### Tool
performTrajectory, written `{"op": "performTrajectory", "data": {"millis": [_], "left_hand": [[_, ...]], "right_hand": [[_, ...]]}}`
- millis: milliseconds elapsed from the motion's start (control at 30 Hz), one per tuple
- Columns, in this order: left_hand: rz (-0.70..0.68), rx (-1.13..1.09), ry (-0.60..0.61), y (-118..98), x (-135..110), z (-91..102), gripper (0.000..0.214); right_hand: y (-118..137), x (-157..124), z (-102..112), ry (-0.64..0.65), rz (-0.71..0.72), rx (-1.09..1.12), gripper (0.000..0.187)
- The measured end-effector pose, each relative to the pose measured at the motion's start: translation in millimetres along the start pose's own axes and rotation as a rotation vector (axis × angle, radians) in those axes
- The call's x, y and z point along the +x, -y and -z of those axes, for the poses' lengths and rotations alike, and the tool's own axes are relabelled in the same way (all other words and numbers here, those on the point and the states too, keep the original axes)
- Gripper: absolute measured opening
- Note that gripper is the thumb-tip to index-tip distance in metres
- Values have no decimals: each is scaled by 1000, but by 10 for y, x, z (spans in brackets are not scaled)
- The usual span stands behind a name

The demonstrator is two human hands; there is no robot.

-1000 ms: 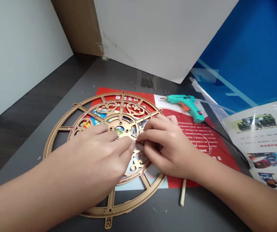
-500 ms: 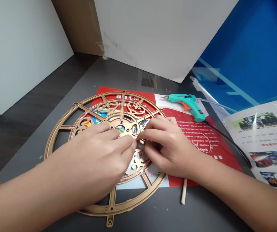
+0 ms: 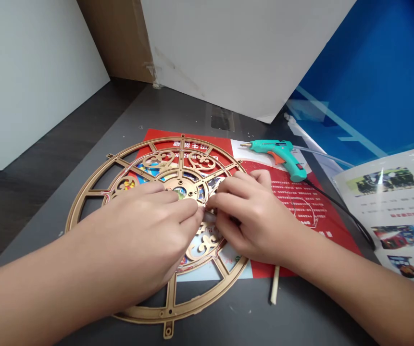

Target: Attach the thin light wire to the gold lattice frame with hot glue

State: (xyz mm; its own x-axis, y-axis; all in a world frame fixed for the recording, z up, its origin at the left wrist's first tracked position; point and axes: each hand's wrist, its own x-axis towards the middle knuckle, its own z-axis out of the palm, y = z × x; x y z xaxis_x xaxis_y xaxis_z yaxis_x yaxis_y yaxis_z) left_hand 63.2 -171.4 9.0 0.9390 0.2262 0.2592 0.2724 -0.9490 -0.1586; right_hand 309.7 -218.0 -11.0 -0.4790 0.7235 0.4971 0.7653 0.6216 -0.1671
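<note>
A round gold frame (image 3: 192, 307) with spokes and scrollwork lies flat, thin red and white wires running along its inner ring. Over its left and middle part reaches my left hand (image 3: 156, 226), fingers bent and pinched together just beside the hub (image 3: 190, 189). My right hand (image 3: 246, 211) comes in from the other side, also closed, thumb and fingertips meeting close to the left fingertips at the hub's right edge. What the fingertips pinch is too small and covered to make out. The hands hide much of the frame's centre.
A teal glue gun (image 3: 282, 156) with a black cord (image 3: 336, 206) lies on a red printed sheet (image 3: 322, 250) under the frame. A pale stick (image 3: 275, 286) sits near the front. At right stands a curved printed page (image 3: 405, 206); white panels (image 3: 235, 53) rise behind.
The gold frame has turned slightly counterclockwise, its lower tab shifting right and its top tab left. My hands stay together at the hub, with only a small shift of the left one.
</note>
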Motion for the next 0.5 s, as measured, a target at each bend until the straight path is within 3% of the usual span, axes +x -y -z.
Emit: {"op": "performTrajectory", "data": {"millis": [133,500], "left_hand": [[2,4,-13,1,26,8,6],[4,2,-16,0,21,7,7]], "right_hand": [[15,4,3,-78,-42,-3,31],[-8,6,20,62,-20,37,34]]}}
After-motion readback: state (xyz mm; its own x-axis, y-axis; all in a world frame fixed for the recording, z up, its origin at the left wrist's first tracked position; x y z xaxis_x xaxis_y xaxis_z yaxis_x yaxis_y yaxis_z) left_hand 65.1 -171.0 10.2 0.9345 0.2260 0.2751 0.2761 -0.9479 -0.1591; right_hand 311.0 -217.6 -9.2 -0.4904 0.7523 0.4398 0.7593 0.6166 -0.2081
